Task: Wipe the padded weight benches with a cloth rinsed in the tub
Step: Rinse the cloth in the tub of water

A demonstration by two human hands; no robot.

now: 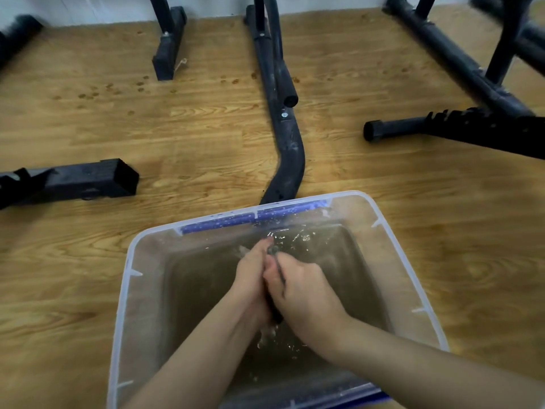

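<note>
Both hands work together over the clear plastic tub (pixel 129 273), at about 6 o'clock in the view. The left hand (pixel 250 278) and right hand (pixel 306 293) press against each other, each grip closed around a dark cloth (pixel 272 250) squeezed between the palms; only slivers of it show. Murky water (pixel 200 284) splashes below them. This looks like the rinsing or wringing step. Black bench frames (pixel 283 137) stand from 10 to 2 o'clock on the wooden floor (pixel 191 137), but no padded surface is in view, so how much wiping remains cannot be told.
</note>
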